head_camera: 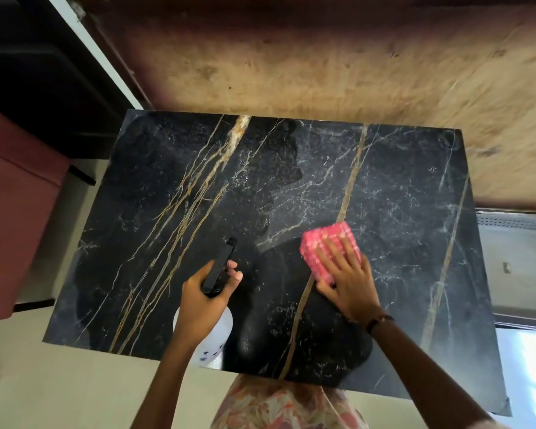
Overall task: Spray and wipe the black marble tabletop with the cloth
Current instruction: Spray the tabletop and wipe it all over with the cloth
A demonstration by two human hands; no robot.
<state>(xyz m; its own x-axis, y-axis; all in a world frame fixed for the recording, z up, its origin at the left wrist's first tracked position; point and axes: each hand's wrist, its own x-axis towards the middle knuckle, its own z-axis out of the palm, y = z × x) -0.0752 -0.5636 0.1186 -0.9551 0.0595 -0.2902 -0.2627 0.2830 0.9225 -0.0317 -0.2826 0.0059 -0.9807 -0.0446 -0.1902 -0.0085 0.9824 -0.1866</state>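
Observation:
The black marble tabletop (174,181) with gold and white veins fills the middle of the head view. My left hand (201,301) grips a white spray bottle (223,332) by its neck, above the near edge; its black spray head (218,266) points away from me. My right hand (348,281) lies flat, fingers spread, pressing a folded pink cloth (325,239) onto the marble right of centre. Much of the bottle's body is hidden behind my left hand and wrist.
A worn brown wooden panel (322,57) stands right behind the table's far edge. A dark red seat (16,212) sits to the left. A grey ribbed object (514,258) lies past the right edge. Pale floor (75,391) shows at the near left.

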